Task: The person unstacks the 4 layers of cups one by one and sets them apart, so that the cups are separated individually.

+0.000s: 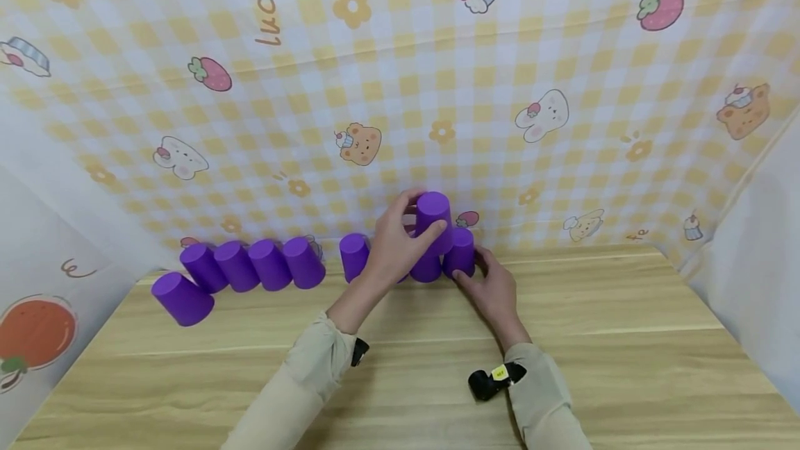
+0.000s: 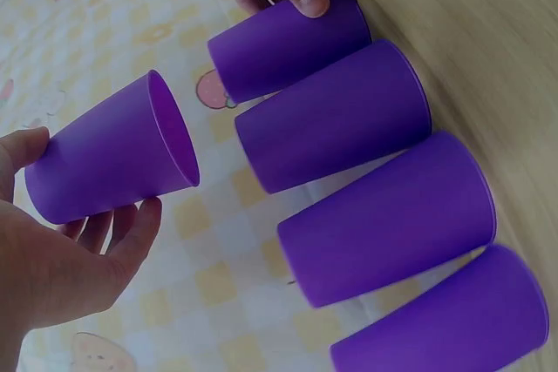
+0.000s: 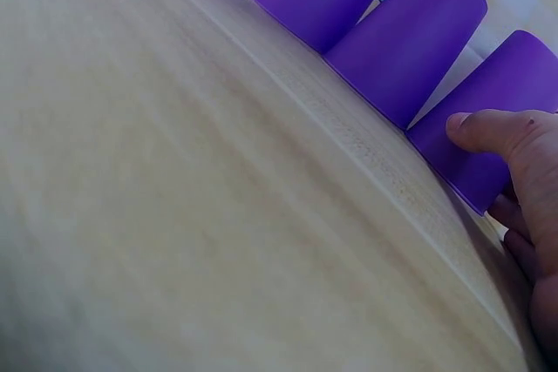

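My left hand (image 1: 395, 247) holds an upside-down purple cup (image 1: 432, 214) by its sides, thumb in front. In the left wrist view that cup (image 2: 109, 158) is raised off the row, its open rim apart from the cups below. My right hand (image 1: 498, 292) grips the rightmost purple cup (image 1: 460, 250), which stands mouth down on the table. In the right wrist view the thumb lies on this cup's (image 3: 514, 76) near side, low down. Beside it stands another inverted purple cup (image 1: 426, 269). My left hand and forearm partly hide the row in the head view.
Leftward on the wooden table (image 1: 612, 325) stands a purple cup (image 1: 354, 255), then past a gap several more inverted cups (image 1: 270, 264). The leftmost cup (image 1: 184, 299) sits nearer the front. A yellow checked cloth (image 1: 400, 89) rises behind the row.
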